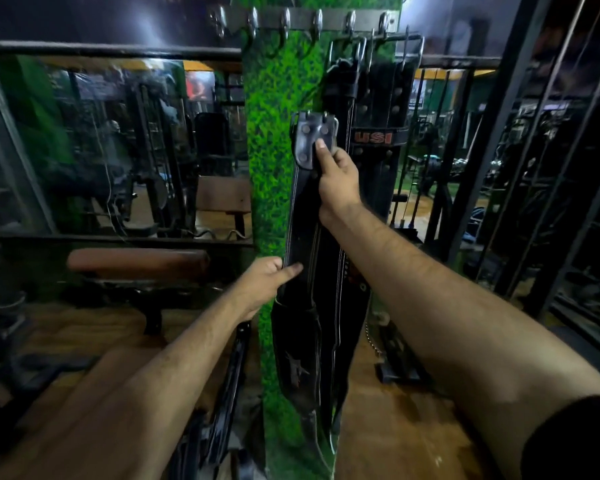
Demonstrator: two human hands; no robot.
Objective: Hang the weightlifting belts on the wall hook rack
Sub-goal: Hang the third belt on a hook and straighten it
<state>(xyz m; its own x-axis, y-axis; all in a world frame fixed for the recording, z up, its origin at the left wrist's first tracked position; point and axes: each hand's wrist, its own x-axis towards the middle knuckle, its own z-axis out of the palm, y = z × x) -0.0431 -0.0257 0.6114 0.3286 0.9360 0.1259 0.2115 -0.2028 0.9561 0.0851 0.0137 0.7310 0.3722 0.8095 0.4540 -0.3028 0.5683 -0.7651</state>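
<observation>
A long black weightlifting belt (303,216) hangs upright in front of a green pillar. My right hand (336,174) grips it near its top, thumb pressed on the riveted buckle end (309,136). My left hand (271,282) pinches the belt's left edge lower down. High on the pillar is a metal hook rack (302,20) with several hooks; the left ones are bare. Other black belts (378,109), one marked USI, hang by their buckles from the rack's right hooks, behind my right hand.
The green pillar (274,150) stands between dark railings. A brown padded bench (136,263) is at the left, gym machines behind it. Black steel frames (520,168) rise at the right. A dark bar leans by the pillar's foot (229,393). The floor is wood.
</observation>
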